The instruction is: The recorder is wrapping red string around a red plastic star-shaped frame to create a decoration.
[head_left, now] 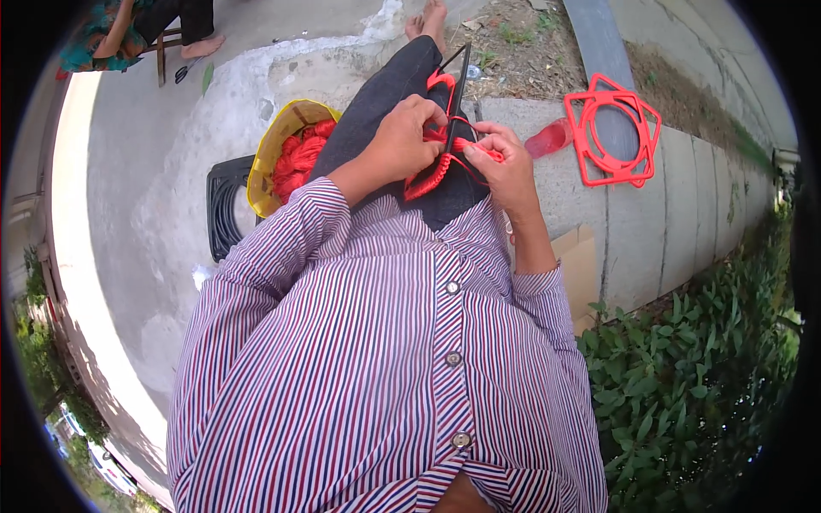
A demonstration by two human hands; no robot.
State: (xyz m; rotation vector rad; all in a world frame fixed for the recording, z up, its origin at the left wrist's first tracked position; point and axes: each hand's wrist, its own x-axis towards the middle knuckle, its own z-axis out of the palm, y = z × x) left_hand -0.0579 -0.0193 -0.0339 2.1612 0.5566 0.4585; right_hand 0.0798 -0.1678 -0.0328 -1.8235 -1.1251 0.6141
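Observation:
A thin black frame [462,81] stands over my lap, part of its edge wrapped in red cord [430,181]. My left hand [404,137] is closed at the frame's left side, its fingertips pressed on the red cord there. On the other side, my right hand [506,167] is closed, with thumb and finger pinching red cord close to the black bar. A loose strand loops below my right fingers. My fingers hide part of the frame and the exact path of the cord.
Left of my leg stands a yellow bag [264,162] holding red cord [301,158], beside stacked black frames [219,201]. To the right lie red frames [579,137], a red bottle [547,138] and cardboard [578,265]. Scissors [181,74] lie near another person's foot [203,46]. Leafy plants [676,376] grow lower right.

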